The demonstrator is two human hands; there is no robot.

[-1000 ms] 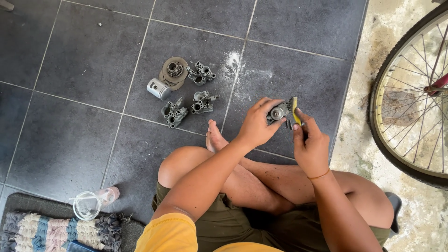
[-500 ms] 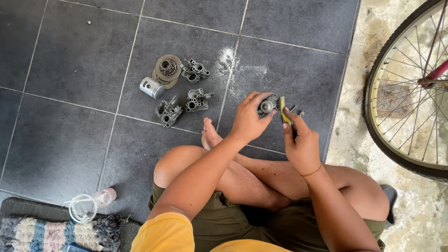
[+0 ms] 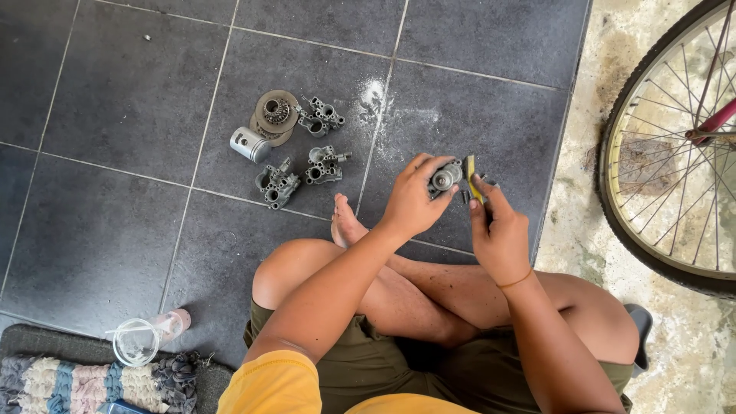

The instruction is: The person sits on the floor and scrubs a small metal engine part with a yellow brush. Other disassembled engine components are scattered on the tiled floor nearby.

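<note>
While the left hand stays clamped on the metal part above the floor, the right hand, gripping a yellow tool, has closed in against it; work continues.

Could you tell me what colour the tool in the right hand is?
Yellow-green tool, head view.

dark grey tiled floor, pale concrete strip at right, striped rug, daylight
</note>
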